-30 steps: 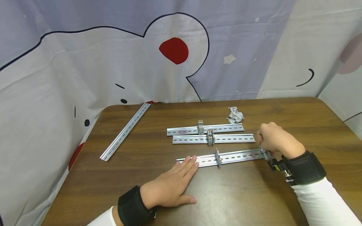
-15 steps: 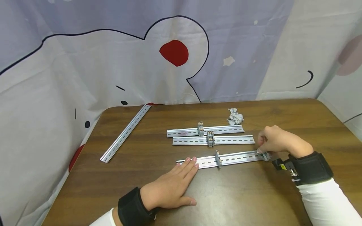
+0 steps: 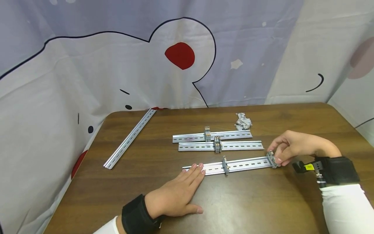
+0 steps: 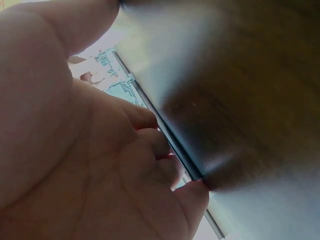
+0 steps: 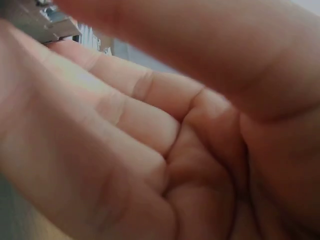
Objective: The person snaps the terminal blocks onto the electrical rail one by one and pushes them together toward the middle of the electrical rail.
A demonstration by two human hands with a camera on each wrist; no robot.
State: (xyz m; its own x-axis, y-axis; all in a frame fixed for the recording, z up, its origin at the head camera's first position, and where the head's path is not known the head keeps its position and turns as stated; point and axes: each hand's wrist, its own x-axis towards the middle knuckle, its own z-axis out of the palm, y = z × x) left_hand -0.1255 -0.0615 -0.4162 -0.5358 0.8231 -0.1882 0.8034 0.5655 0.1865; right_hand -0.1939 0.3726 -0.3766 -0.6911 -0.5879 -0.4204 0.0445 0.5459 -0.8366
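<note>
On the brown table (image 3: 251, 201) lies a slotted metal rail (image 3: 242, 164), nearest to me. My left hand (image 3: 178, 190) lies flat, its straight fingertips (image 3: 197, 166) pressing the rail's left end. My right hand (image 3: 287, 146) pinches a small grey terminal block (image 3: 271, 159) seated at the rail's right end. Another grey block (image 3: 225, 164) stands mid-rail. In the left wrist view my palm (image 4: 75, 165) fills the frame beside the rail's edge (image 4: 170, 140). The right wrist view shows only blurred fingers (image 5: 150, 125).
Two more rails (image 3: 211, 136) (image 3: 220, 146) lie parallel behind, each carrying terminal blocks (image 3: 207, 133) (image 3: 217, 143). A heap of loose grey blocks (image 3: 243, 121) sits beyond them. A long bare rail (image 3: 130, 138) lies slantwise at the far left. A printed cloth backdrop (image 3: 146, 65) hangs behind.
My right hand has turned and drawn back to the right, its fingers now pinching the block upright on the rail's end. The left hand has stayed put.
</note>
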